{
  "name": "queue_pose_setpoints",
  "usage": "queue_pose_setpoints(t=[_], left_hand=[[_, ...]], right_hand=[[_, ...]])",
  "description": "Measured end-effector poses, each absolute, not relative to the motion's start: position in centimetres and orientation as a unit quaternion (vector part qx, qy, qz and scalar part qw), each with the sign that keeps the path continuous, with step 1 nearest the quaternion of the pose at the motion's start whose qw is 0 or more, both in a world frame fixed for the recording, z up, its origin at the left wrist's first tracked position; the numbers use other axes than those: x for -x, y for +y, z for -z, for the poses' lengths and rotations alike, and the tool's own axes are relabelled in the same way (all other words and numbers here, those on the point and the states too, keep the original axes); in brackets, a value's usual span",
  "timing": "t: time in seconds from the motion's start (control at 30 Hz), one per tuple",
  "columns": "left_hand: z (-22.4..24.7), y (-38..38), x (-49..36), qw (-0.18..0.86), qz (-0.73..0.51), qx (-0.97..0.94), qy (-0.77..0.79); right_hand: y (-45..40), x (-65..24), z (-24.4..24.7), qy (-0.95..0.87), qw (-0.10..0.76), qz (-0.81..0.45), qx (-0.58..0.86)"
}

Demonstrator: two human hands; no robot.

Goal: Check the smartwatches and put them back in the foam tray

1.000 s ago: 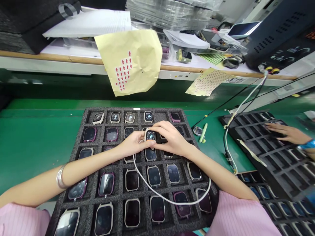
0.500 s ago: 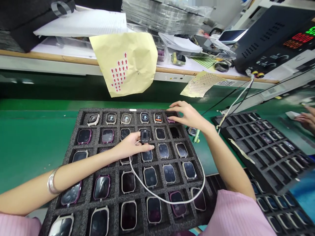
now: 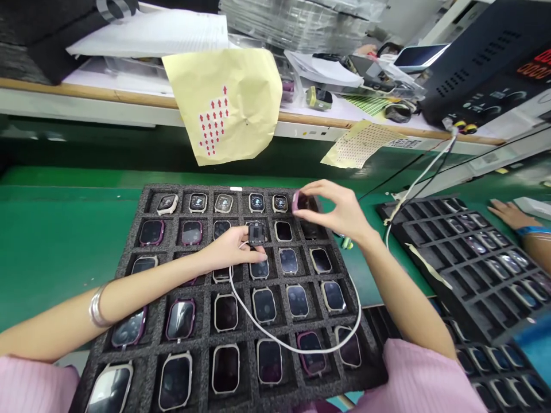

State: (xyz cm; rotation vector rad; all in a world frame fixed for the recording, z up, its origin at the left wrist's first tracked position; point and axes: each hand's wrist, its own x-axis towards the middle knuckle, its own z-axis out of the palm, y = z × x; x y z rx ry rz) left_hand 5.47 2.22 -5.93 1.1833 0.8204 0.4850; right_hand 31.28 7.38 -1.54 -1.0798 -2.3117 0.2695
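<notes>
Your left hand [image 3: 230, 248] pinches a small black charging head [image 3: 256, 234] on a white cable [image 3: 297, 344], held just above the foam tray [image 3: 142, 198]. Your right hand [image 3: 340, 211] grips a purple-cased watch [image 3: 300, 201] between thumb and fingertips, lifted above the tray's far-right corner compartment, beside 5 lit watches [image 3: 256, 202] in the far row.

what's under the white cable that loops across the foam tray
The white cable lies over watches seated in the foam tray compartments, crossing their dark screens. Its far end disappears under the left hand, so the connection there is hidden.
</notes>
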Motion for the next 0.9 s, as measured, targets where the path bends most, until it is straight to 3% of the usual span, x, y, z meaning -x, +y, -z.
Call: queue_pose_setpoints(t=[0.17,0.47,0.9], left_hand=[[6.9,2.2,-5.4,0.698,-0.254,-0.566,0.357],[6.1,1.7,-5.7,0.698,-0.292,-0.538,0.371],[6.6,1.7,-5.5,0.682,-0.277,-0.57,0.366]], right_hand=[[3.1,-25.5,2.9,-0.889,0.253,-0.17,0.343],[2.3,-24.6,5.2,-0.917,0.246,-0.009,0.314],[2.0,-24.9,6.3,-0.89,0.288,-0.174,0.307]])
